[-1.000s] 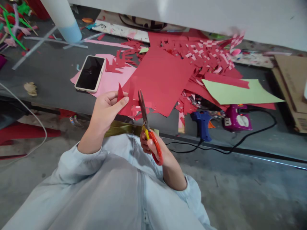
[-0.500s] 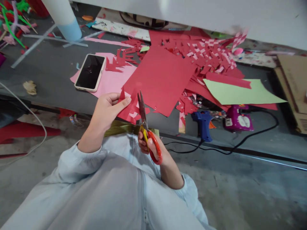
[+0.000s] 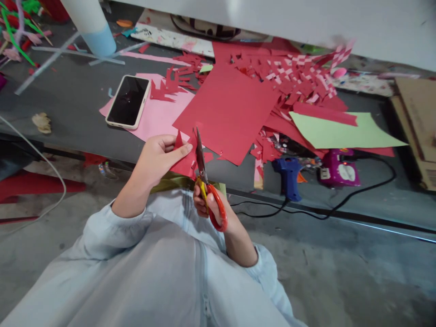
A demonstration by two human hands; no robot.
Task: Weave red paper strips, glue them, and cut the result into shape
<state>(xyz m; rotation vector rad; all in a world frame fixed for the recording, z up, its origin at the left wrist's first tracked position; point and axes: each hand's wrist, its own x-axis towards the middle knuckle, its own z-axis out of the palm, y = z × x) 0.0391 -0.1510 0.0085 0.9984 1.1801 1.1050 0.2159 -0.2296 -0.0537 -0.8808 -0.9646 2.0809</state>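
A small piece of red paper (image 3: pixel 184 164) with a pointed tip is pinched between the thumb and fingers of my left hand (image 3: pixel 158 156), at the front edge of the table. My right hand (image 3: pixel 213 206) grips scissors (image 3: pixel 202 170) with red and yellow handles, blades pointing away from me. The blades lie close together along the right edge of the red piece; whether they are cutting into it I cannot tell. Just beyond my hands lies a large red sheet (image 3: pixel 235 106). Pink paper (image 3: pixel 163 111) is partly under a phone (image 3: pixel 127 101) to the left.
A blue glue gun (image 3: pixel 288 178) lies at the front edge on the right, beside a purple power block (image 3: pixel 339 170) with a black cord. Red and pink scraps (image 3: pixel 296 75) are heaped behind. Light green paper (image 3: pixel 357 131), cardboard (image 3: pixel 417 127) and a blue-white bottle (image 3: pixel 93 34) stand or lie around.
My left hand has shifted slightly right with the red piece, toward the blades. The scissors have moved a little left, now overlapping the piece's right edge.
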